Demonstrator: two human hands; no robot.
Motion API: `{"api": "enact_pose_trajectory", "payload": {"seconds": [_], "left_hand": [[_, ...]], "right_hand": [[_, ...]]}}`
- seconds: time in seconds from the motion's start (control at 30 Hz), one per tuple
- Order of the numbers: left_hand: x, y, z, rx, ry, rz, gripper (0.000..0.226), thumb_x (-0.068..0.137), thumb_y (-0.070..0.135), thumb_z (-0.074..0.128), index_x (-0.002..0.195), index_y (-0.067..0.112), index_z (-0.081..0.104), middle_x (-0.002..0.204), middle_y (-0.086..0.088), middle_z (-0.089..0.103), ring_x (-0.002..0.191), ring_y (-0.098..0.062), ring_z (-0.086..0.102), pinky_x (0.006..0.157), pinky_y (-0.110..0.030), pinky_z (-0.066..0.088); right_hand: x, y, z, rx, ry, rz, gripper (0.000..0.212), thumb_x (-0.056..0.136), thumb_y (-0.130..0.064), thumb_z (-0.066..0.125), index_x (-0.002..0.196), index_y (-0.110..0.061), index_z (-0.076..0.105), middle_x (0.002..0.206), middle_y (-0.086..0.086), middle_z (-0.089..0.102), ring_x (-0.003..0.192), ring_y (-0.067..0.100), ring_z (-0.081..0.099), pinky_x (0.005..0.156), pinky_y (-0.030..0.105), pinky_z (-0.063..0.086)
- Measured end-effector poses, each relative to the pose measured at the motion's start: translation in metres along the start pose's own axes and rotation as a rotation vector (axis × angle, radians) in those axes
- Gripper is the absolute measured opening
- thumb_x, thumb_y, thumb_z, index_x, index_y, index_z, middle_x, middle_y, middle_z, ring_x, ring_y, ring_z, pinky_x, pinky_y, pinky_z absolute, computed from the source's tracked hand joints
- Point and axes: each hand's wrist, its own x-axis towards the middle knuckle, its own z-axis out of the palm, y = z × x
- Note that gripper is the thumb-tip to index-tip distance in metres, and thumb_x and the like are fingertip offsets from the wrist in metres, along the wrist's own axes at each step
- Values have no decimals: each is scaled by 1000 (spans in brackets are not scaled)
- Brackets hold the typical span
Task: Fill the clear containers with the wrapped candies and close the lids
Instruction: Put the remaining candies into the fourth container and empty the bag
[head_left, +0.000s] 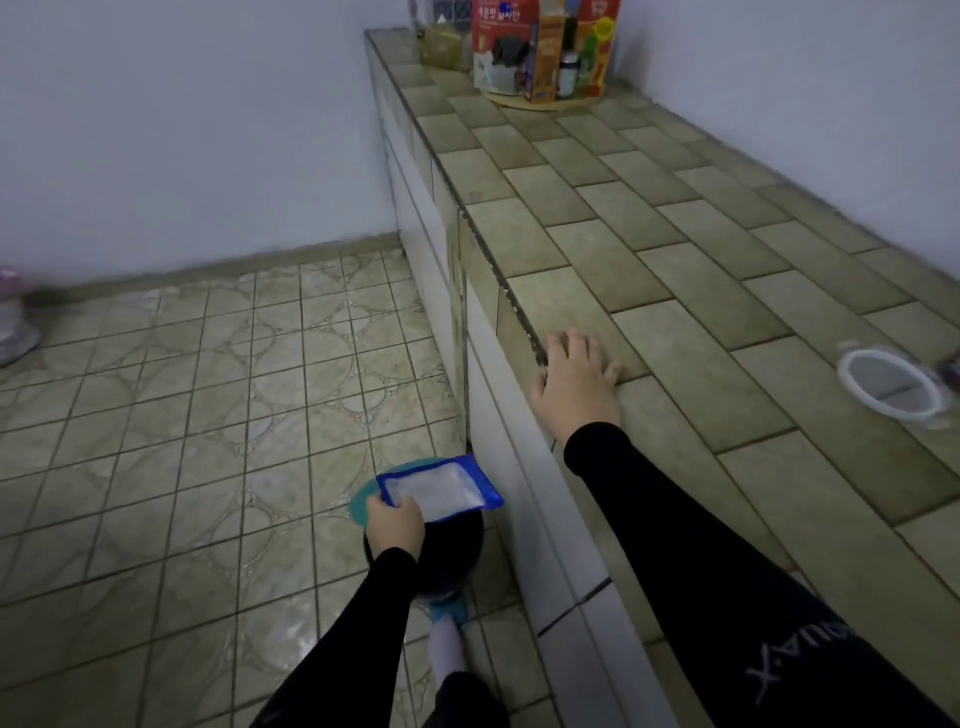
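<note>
Left hand low over the floor, near left of the counter face, pinching one corner of a blue-edged pouch with a pale, whitish middle; contents not readable, possibly the candy bag or only its empty wrapper. Held right above a dark bin with a teal lid swung open behind it. Right hand flat on the near edge of the tiled counter, fingers spread and relaxed, holding nothing, apparently bracing a lean. Clear round container far right on the counter, well apart from both hands, blurred, apparently open; no lid to be made out, no candies visible in or around it. Cluster of boxes and bottles on a round tray at the far end of the counter.

Judged risks: one-corner pinch weak, so pouch likely to swing or slip into the bin; if candies remain inside, lost with it. Container near the right border, beyond easy reach from this lean. Filling judged not yet begun; lid location unknown, closing step uncertain.
</note>
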Motion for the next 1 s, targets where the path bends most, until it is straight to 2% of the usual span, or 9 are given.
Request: {"api": "enact_pose_trajectory", "payload": {"seconds": [0.17, 0.3, 0.37, 0.43, 0.53, 0.63, 0.73, 0.8, 1.0], "left_hand": [[8, -29, 6, 41, -3, -159, 40, 96, 6, 46, 133, -7, 41, 129, -30, 52, 117, -42, 53, 93, -42, 44], [16, -49, 20, -147, -11, -300, 56, 91, -2, 47, 143, 11, 29, 138, -20, 44, 120, -40, 49, 90, -49, 47], [21, -54, 28, -262, -18, -393, 54, 93, -2, 41, 142, 16, 28, 139, -20, 38, 122, -43, 44, 78, -50, 48], [27, -57, 36, -305, -28, -438, 51, 93, -3, 39, 139, 20, 31, 142, -20, 34, 123, -45, 41, 80, -53, 47], [34, -65, 44, -243, -70, -378, 55, 92, -2, 46, 140, 18, 27, 137, -21, 39, 118, -44, 46, 87, -56, 51], [43, -77, 49, -143, -104, -330, 63, 91, 12, 54, 145, 17, 22, 119, -20, 51, 99, -43, 62, 84, -52, 55], [74, -113, 62, -21, -130, -299, 70, 82, 26, 57, 144, 21, 25, 121, -23, 58, 101, -42, 63, 91, -54, 52], [82, -123, 67, -2, -162, -287, 63, 83, 25, 57, 140, 18, 33, 119, -21, 60, 103, -42, 63, 93, -54, 52], [59, -84, 57, -33, -214, -169, 38, 85, 19, 57, 123, 18, 52, 107, -16, 67, 102, -38, 64, 94, -51, 51]], "right_hand": [[-1, 0, 1, -14, 17, -4, 48, 95, -24, 42, 142, -13, 34, 150, 11, 28, 141, 30, 19, 110, 57, 22], [-1, 0, 5, -14, 29, -3, 47, 95, -23, 42, 141, -13, 36, 149, 12, 29, 140, 31, 20, 110, 58, 22], [0, 0, 6, -16, 35, -4, 48, 95, -23, 42, 141, -13, 36, 149, 12, 29, 140, 31, 21, 109, 58, 22], [1, 0, 8, -19, 43, -6, 48, 94, -23, 42, 141, -13, 35, 149, 12, 29, 140, 31, 22, 109, 58, 22], [2, -1, 9, -30, 49, -10, 49, 94, -23, 42, 141, -12, 34, 149, 12, 29, 139, 31, 22, 108, 58, 24], [3, 0, 10, -44, 55, -4, 50, 94, -24, 43, 141, -13, 34, 148, 11, 29, 139, 31, 23, 108, 58, 26], [3, 1, 11, -45, 60, -3, 50, 93, -24, 45, 141, -13, 35, 148, 11, 29, 138, 31, 24, 107, 58, 26], [3, 1, 11, -46, 65, -3, 49, 93, -24, 45, 140, -13, 36, 148, 11, 29, 138, 31, 24, 107, 57, 26], [3, 1, 11, -56, 65, -5, 49, 93, -24, 44, 140, -12, 35, 148, 12, 29, 137, 31, 24, 107, 57, 26]]}}
